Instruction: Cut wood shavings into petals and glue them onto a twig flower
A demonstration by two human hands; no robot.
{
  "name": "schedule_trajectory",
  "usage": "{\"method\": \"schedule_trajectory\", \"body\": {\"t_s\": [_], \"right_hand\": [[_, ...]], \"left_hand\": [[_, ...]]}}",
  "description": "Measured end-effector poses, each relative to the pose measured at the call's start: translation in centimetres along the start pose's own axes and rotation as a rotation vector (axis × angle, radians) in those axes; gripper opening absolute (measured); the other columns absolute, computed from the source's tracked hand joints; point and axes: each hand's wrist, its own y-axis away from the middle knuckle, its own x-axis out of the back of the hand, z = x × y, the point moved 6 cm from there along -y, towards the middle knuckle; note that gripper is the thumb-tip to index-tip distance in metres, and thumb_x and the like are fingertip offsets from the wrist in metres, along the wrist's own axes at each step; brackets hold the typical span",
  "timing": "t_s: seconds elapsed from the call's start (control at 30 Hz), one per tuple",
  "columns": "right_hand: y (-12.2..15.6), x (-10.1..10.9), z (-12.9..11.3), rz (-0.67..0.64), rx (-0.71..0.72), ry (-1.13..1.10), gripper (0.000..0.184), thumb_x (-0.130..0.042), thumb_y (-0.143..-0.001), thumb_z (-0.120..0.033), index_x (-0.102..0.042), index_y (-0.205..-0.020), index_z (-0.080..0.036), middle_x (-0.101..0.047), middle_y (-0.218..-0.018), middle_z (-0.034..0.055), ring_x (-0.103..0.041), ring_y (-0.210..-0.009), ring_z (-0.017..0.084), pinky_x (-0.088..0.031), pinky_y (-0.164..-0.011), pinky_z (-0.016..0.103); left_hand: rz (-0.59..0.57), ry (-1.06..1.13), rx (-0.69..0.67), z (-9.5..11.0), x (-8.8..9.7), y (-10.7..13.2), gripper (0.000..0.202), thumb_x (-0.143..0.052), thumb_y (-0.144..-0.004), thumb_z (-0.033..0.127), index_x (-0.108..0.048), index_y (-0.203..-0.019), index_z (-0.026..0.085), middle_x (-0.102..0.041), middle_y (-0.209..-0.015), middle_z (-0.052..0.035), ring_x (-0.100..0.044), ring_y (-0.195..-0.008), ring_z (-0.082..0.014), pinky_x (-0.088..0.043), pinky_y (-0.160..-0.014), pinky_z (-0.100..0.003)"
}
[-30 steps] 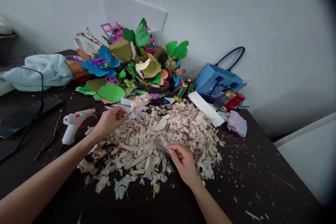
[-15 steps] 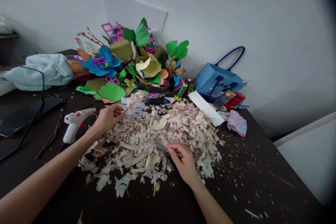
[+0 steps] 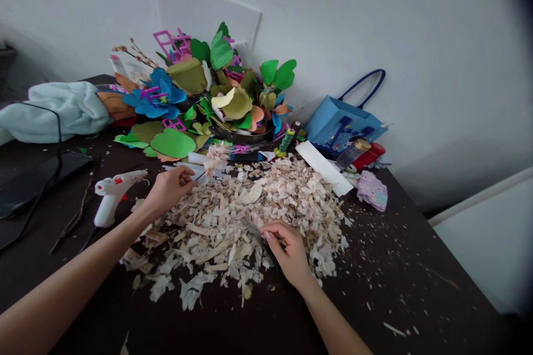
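Note:
My left hand [image 3: 169, 187] is closed in a pinch on the thin stem of a small pale shaving flower [image 3: 216, 156], held just above the far left edge of a big heap of pale wood shavings [image 3: 250, 216]. My right hand [image 3: 287, 252] rests on the near side of the heap, fingers curled round a dark slim tool [image 3: 255, 233] that looks like scissors or a blade. Both forearms reach in from the bottom of the view.
A white glue gun [image 3: 110, 194] lies left of the heap. Behind stand coloured paper flowers and leaves [image 3: 200, 94], a green thread spool [image 3: 286, 141], a blue bag [image 3: 345, 122], a small jar [image 3: 353, 153] and a white strip [image 3: 325, 167]. A light blue cloth [image 3: 54, 111] lies far left on the dark table [image 3: 416, 288].
My left hand has carried the small flower slightly left and away from the heap. The right hand has stayed put; the view has shifted a little.

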Motion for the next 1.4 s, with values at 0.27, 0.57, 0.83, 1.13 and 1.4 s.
{"method": "schedule_trajectory", "body": {"t_s": [0.27, 0.57, 0.83, 1.13, 1.4], "right_hand": [[0.0, 0.0, -0.1, 0.0, -0.001, -0.027, 0.018, -0.051, -0.091, -0.014, -0.068, -0.091, -0.021, -0.068, -0.09, 0.0067, -0.065, -0.087, 0.019, -0.051, -0.077, 0.03], [-0.1, 0.2, 0.2, 0.04, -0.055, -0.044, 0.009, -0.056, -0.087, -0.017, -0.064, -0.087, -0.02, -0.062, -0.084, 0.004, -0.06, -0.075, 0.016, -0.047, -0.065, 0.026], [0.1, 2.2, 1.5, 0.162, -0.194, 0.05, 0.029, -0.06, -0.087, -0.03, -0.043, -0.065, -0.021, -0.036, -0.055, -0.0069, -0.036, -0.05, 0.01, -0.028, -0.05, 0.023], [-0.3, 1.5, -0.2, 0.087, -0.029, 0.103, 0.028, -0.054, -0.083, -0.018, -0.036, -0.062, -0.021, -0.039, -0.058, -0.0047, -0.039, -0.054, 0.01, -0.03, -0.053, 0.023], [-0.1, 1.6, -0.1, 0.076, -0.056, 0.07, 0.011, -0.054, -0.087, -0.02, -0.054, -0.076, -0.02, -0.052, -0.072, -0.0002, -0.05, -0.061, 0.012, -0.038, -0.056, 0.024]], "left_hand": [[-0.063, -0.134, 0.0, 0.8, 0.0, 0.2, 0.036, -0.062, -0.074, 0.047, -0.062, -0.094, 0.017, -0.071, -0.079, -0.0067, -0.064, -0.066, -0.02, -0.048, -0.062, -0.028], [0.136, -0.218, -0.115, 7.7, 2.5, 2.4, 0.018, -0.06, -0.085, 0.033, -0.065, -0.091, 0.017, -0.06, -0.071, 0.0009, -0.054, -0.061, -0.0122, -0.041, -0.061, -0.023], [-0.152, 0.044, -0.195, 11.1, -1.9, 4.9, 0.018, -0.058, -0.088, 0.033, -0.064, -0.091, 0.016, -0.062, -0.07, -0.0004, -0.054, -0.057, -0.012, -0.042, -0.055, -0.024], [-0.152, 0.032, -0.391, 12.2, -4.6, 6.7, 0.014, -0.056, -0.091, 0.029, -0.061, -0.084, 0.018, -0.064, -0.077, -0.0025, -0.056, -0.06, -0.0134, -0.044, -0.056, -0.025], [-0.125, 0.071, -0.561, 11.8, -5.6, 8.3, 0.008, -0.055, -0.092, 0.021, -0.061, -0.087, 0.019, -0.067, -0.086, -0.0055, -0.065, -0.085, -0.0186, -0.05, -0.076, -0.028]]}}
